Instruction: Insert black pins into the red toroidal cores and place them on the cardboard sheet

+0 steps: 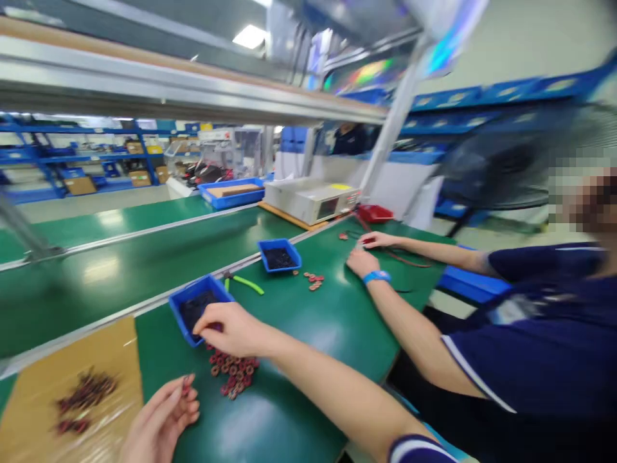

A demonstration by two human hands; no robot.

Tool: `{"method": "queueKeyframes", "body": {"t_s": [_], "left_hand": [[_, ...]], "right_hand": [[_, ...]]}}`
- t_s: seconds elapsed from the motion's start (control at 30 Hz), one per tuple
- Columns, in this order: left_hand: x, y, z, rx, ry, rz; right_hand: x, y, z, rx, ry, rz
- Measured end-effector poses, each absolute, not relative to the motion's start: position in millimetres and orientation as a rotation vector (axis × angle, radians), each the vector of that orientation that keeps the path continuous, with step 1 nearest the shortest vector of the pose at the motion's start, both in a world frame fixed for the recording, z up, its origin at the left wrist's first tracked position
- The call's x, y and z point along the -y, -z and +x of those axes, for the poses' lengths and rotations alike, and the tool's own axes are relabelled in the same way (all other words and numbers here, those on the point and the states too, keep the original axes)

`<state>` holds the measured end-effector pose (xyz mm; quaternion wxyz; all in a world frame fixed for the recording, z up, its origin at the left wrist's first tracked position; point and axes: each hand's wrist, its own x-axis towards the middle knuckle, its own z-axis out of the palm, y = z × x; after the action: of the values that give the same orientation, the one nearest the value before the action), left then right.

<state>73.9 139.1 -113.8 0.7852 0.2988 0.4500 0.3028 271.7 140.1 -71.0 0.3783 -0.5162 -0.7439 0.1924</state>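
Observation:
My left hand [161,418] is at the bottom, palm up with curled fingers. Thumb and forefinger pinch a small red ring [186,386]. My right hand [236,328] reaches over the near edge of a blue bin [176,313] filled with small black parts [193,308]. Its fingers are bent together, and whatever may be between the tips is hidden. Below that hand lies a loose pile of red and copper-coloured rings [236,373] on the green table [289,386]. To the left, a heap of dark parts with red pieces [87,395] rests on a brown, plastic-covered sheet [31,411].
Green-handled pliers [248,283] lie behind the bin. Beyond are a second blue bin [279,257], several loose rings [315,280] and a boxy instrument [308,199]. A co-worker's hands [364,257] work at the right. A metal shelf beam [164,83] crosses overhead.

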Motion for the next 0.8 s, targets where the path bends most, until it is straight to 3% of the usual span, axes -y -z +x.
{"method": "queueKeyframes", "body": {"t_s": [0.13,0.3,0.8], "left_hand": [[-129.7,105.3,81.3,-0.853,-0.667,0.751],[-128.6,105.7,85.7,-0.817,-0.694,0.769],[-127.1,103.8,86.1,-0.847,-0.691,0.771]], "right_hand": [[-107.7,83.0,277.1,1.605,-0.835,-1.241],[-106.8,95.3,269.6,1.544,-0.98,-1.235],[-106.1,98.0,255.3,1.538,-0.864,-1.226]]}}
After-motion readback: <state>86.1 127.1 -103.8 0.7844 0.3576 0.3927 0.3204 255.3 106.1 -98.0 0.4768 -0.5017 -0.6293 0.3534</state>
